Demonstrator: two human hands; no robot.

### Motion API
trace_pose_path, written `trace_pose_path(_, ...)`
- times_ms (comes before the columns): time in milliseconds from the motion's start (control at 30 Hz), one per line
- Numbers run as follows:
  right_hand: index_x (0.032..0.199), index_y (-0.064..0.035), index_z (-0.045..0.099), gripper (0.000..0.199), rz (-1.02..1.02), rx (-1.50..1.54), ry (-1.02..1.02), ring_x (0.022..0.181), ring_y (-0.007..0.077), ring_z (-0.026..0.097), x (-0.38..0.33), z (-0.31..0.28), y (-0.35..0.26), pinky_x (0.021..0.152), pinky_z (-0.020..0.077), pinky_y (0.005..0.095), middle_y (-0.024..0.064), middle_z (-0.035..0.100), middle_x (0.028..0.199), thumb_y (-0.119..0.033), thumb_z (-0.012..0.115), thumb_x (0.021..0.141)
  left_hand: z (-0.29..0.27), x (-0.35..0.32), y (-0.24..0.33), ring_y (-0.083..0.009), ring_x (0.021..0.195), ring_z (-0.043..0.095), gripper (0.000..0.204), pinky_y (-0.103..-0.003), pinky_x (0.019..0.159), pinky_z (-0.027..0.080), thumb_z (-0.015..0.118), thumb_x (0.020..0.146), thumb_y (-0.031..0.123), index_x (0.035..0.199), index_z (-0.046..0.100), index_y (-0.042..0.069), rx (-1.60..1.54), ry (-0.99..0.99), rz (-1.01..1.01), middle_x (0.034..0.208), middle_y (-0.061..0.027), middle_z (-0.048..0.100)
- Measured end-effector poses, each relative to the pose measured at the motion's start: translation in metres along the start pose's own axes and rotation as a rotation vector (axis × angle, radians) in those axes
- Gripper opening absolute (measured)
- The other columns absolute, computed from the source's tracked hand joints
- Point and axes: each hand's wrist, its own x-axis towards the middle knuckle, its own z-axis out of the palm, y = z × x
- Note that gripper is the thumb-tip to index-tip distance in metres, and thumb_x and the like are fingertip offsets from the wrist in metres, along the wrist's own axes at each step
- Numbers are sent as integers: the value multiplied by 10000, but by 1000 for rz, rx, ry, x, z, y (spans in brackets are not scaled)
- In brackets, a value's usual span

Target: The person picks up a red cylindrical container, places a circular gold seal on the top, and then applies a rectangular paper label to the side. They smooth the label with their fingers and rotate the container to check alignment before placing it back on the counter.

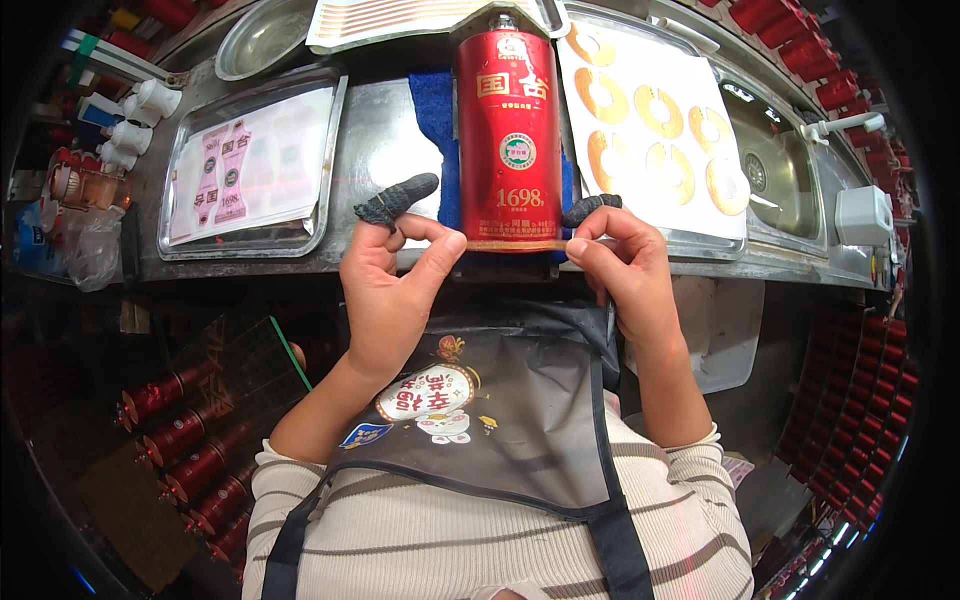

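A red bottle (pixel 510 140) with gold and white print lies in front of me on a blue cloth (pixel 432 110), its neck pointing away. Across its near end, along the base edge, runs a thin gold strip (pixel 516 245). My left hand (pixel 395 265) pinches the strip's left end, thumb tip beside the bottle. At the other end, my right hand (pixel 625 255) pinches it between thumb and fingers. Black finger covers sit on one finger of each hand; the left one points up and right, while the right one lies against the bottle's side.
Left on the metal counter stands a tray (pixel 330 165) with pink printed labels. A sheet of gold rings (pixel 650 150) lies on the right, before a sink (pixel 765 190). Beyond are a metal bowl (pixel 262 40) and a sheet of striped strips (pixel 390 18). Red bottles (pixel 185 440) crowd both sides below.
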Motion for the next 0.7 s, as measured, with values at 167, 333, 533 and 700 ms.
trace_pose_path(167,828,-55,630,105,15,-7,-18,528,-1,453,0,1,-2,446,306,187,-50,581,689,-113,699,882,-5,3,-6,-63,849,613,423,-207,741,493,713,902,-26,1299,567,-15,33,-8,48,914,-26,672)
trace_pose_path(333,826,-55,628,109,1,-7,-15,530,-3,451,0,1,-1,449,304,187,-52,580,685,-115,698,884,-3,2,-7,-66,859,613,422,-206,750,489,711,904,-25,1300,566,-17,21,-16,27,912,-31,671)
trace_pose_path(533,831,-61,631,107,-5,-19,-9,532,-13,449,0,1,0,453,303,182,-63,583,686,-120,701,886,-2,1,-5,-72,871,607,452,-214,775,486,709,905,-30,1328,551,-19,16,-20,-13,914,-27,663)
trace_pose_path(700,833,-62,633,106,-25,-66,0,535,-21,449,0,2,0,454,298,179,-66,592,688,-119,704,888,-4,3,-9,-61,853,606,437,-205,741,486,712,910,-15,1319,558,-13,33,-25,24,915,-29,670)
